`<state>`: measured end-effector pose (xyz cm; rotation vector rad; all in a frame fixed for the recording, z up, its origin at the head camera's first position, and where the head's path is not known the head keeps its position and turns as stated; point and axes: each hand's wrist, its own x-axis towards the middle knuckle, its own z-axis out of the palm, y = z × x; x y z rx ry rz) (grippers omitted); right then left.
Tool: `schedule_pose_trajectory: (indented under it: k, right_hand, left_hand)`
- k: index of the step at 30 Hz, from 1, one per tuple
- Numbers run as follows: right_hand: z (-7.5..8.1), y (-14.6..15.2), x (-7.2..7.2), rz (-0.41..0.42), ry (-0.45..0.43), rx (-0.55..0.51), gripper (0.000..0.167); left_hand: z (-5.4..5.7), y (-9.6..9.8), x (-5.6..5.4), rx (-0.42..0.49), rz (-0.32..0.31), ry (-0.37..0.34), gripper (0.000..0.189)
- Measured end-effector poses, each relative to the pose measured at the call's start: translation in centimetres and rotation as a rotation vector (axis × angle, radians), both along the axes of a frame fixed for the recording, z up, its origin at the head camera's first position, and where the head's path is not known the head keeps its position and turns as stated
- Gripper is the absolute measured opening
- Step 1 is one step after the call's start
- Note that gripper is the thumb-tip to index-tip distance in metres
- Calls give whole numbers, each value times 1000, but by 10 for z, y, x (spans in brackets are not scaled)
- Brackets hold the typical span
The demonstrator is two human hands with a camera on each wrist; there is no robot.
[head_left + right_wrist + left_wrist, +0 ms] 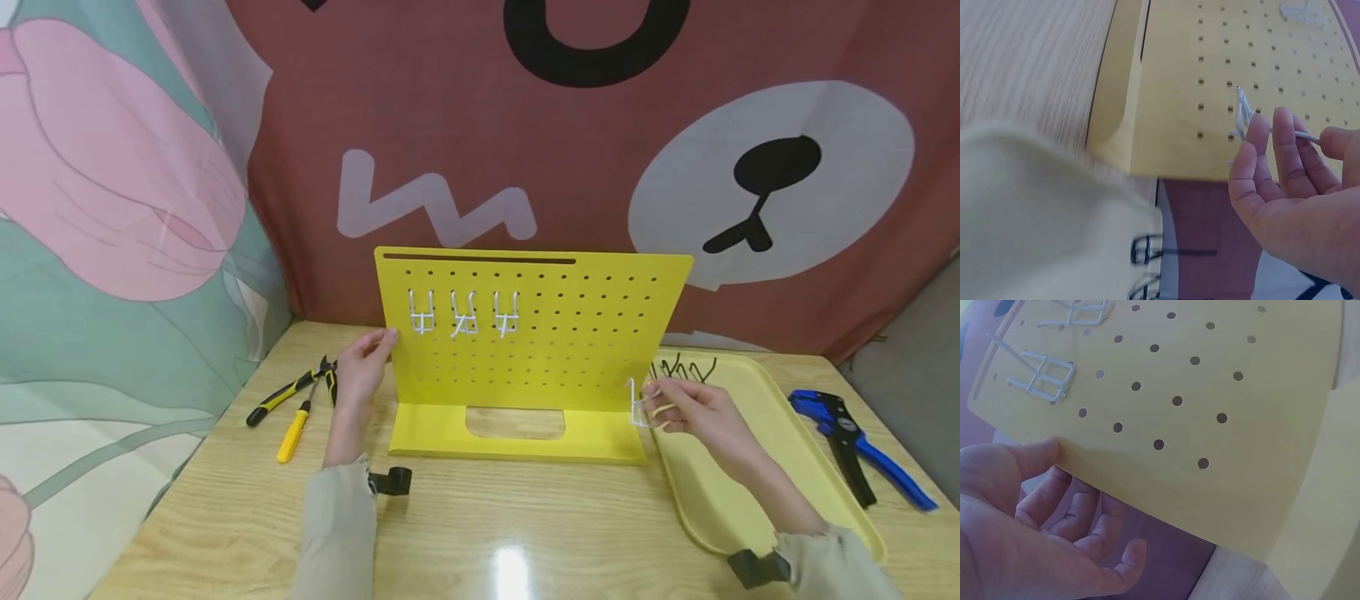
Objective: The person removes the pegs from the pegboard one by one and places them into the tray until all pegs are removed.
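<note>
A yellow pegboard (517,392) stands upright on the wooden table, with three white wire hooks hung in its upper left holes; the middle hook (464,317) has a slanted prong. My left hand (363,367) pinches the board's left edge, thumb on the front face and fingers behind, as the left wrist view shows. Near the board's lower right corner, my right hand (693,412) holds another white wire hook (636,406) between thumb and fingers. In the right wrist view that hook (1242,112) appears in front of the board, partly covered by the fingers.
A yellow tray (750,458) lies to the right, with several black hooks (686,368) at its far end. Blue-and-black pliers (847,433) lie beyond it. On the left are yellow-and-black cutters (281,402) and a yellow-handled screwdriver (294,433). A patterned cloth hangs behind.
</note>
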<state>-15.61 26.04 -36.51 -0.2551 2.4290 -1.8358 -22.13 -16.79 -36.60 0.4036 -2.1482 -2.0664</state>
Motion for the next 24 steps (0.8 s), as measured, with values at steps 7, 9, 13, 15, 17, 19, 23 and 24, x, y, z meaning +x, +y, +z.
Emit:
schedule_pose_trajectory:
  k: [7, 9, 13, 15, 17, 19, 23, 24]
  right_hand:
    - [-5, 36, 5, -28, 3, 49, 33]
    - [-8, 49, 6, -39, 4, 61, 32]
    - [-12, 74, 7, -61, -17, 112, 32]
    - [-15, 86, 7, -79, -37, 140, 33]
    - [-17, 97, 6, -97, -60, 143, 33]
    - [-20, 105, 4, -122, -79, 124, 32]
    - [-26, 119, -1, -156, -97, 88, 29]
    - [-28, 122, -2, -159, -92, 95, 28]
  left_hand:
    - [-1, 0, -1, -4, -1, -10, 45]
    - [-1, 1, -1, -4, 1, -3, 44]
    - [-2, 2, -2, 0, 1, 3, 44]
    - [-2, 2, -2, 4, -2, 2, 44]
    - [-2, 1, -2, 8, -1, -3, 44]
    - [-2, 1, -2, 11, -1, -3, 44]
    - [-1, 0, -2, 10, -4, -8, 45]
    - [0, 0, -1, 8, -3, -9, 45]
